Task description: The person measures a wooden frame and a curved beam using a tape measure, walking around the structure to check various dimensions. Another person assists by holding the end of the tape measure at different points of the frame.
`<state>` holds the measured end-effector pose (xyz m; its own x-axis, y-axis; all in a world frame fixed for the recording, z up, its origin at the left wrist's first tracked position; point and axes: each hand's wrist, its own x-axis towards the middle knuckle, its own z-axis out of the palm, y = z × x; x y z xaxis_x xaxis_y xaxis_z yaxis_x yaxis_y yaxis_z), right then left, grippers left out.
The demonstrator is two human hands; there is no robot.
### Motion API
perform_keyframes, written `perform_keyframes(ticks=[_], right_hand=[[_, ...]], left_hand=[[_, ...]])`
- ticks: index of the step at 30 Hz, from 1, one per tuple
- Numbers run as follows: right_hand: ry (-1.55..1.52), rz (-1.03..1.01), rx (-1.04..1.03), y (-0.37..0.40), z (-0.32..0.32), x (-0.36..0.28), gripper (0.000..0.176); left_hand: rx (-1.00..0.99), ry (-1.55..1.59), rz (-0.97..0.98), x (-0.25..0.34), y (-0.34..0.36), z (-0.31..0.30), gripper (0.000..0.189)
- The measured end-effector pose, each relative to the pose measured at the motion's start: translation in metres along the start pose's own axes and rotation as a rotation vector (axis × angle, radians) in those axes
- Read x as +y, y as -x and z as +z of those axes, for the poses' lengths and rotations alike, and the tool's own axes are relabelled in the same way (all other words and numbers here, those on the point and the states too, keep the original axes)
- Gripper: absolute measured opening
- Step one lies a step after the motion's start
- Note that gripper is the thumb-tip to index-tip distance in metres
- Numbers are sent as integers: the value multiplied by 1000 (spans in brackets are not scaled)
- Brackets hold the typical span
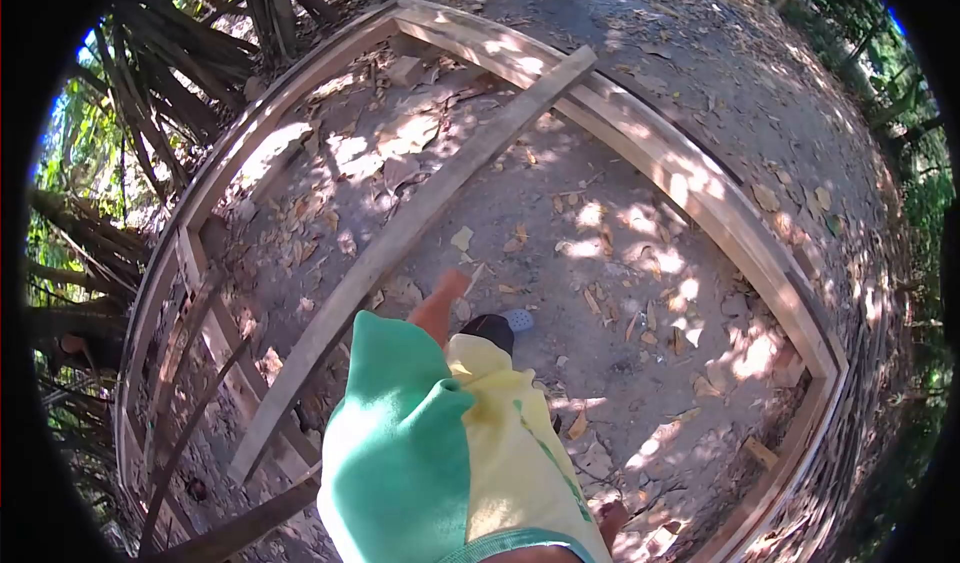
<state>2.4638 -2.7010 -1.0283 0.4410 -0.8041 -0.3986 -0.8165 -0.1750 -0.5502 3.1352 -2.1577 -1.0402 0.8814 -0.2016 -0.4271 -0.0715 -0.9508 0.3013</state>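
Note:
My left hand (453, 285) hangs in front of the green side of my shirt (400, 433), over the leaf-strewn ground. Its fingers look closed, and a thin pale stick-like thing (478, 274) sticks out at their end; its kind is too small to make out. Close to this hand, a long wooden plank (420, 225) lies slanting across a large wooden frame (690, 173). A small part of my right hand (612, 515) shows low beside the yellow side of my shirt, its fingers mostly hidden.
The frame's boards surround me on the ground. My grey sandal (518, 320) stands inside it. A short wood block (405, 71) sits near the far corner. Dark curved branches (195, 403) cross the left side, and thick roots (165, 53) rise beyond it.

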Motion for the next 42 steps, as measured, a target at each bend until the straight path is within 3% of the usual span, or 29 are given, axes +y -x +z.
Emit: perform_keyframes(ticks=[1,2,3,4,5,7,8,9,11,12,13,15,17,19,21,23,24,26,27,29,30,31,32,33,35,36,38,40,42], right_hand=[[-185,83,31,-8,-17,-52,20],[-382,161,78,-16,-36,-112,19],[-571,230,141,-19,-57,-192,19],[-624,133,7,-55,-57,-188,19],[-660,217,97,-47,-54,-255,19],[-559,31,-23,-26,-27,-336,20],[-525,137,-12,-24,-1,-336,19],[-428,-20,17,-38,46,-297,18],[32,-541,211,-11,87,-285,23],[-309,-97,110,25,91,-308,29],[-197,18,126,34,109,-286,33],[-89,225,214,74,150,-263,41],[-149,454,272,126,140,-265,48],[31,634,345,162,170,-221,21],[137,979,547,192,152,-248,16],[-35,966,556,216,157,-250,17],[-122,955,574,220,165,-254,18],[158,866,463,213,189,-267,19],[292,835,399,214,203,-275,19],[-126,1027,574,190,227,-307,28],[-242,1125,525,172,250,-313,31],[-523,1235,464,152,194,-345,34],[-295,1189,388,131,256,-321,34],[-425,1269,368,117,254,-327,33],[-526,1277,337,92,246,-315,31],[-504,1220,321,84,252,-305,31],[-454,1157,352,88,215,-261,29],[-481,1155,372,128,145,-252,29],[-660,1268,707,158,126,-204,29]], left_hand=[[18,148,-390,43,90,-73,26],[-103,321,-571,16,110,-59,33],[-84,165,-517,-35,108,0,32],[-159,151,-539,-40,125,10,31],[-234,120,-520,-28,143,12,31],[-354,59,-371,6,143,18,30],[-397,36,-261,24,131,19,29],[-449,-7,-119,47,110,16,29],[-575,-221,277,114,49,3,28],[-575,-559,560,164,7,4,27],[-522,-876,830,207,-33,5,27],[-308,-779,1152,297,-104,12,29],[-228,-768,1334,373,-152,21,29],[-235,-884,1421,491,-190,34,27],[-193,-765,1557,584,-201,51,25],[-286,-578,1337,677,-118,2,24],[-299,-432,1237,701,-102,17,24],[-333,-142,1040,748,-73,56,24],[-473,-73,1052,761,-57,77,24],[-810,-15,1072,761,-23,122,23],[-1012,-62,946,755,3,143,23],[-1189,-127,804,750,23,163,24],[-1381,-209,763,737,32,189,22],[-1550,-286,693,725,37,215,21],[-1555,-533,638,708,81,224,21],[-1549,-747,1106,696,62,244,21],[-1398,-994,1361,719,97,286,22],[-1143,-1130,857,733,133,266,26],[-1167,-1136,988,769,173,306,28]])
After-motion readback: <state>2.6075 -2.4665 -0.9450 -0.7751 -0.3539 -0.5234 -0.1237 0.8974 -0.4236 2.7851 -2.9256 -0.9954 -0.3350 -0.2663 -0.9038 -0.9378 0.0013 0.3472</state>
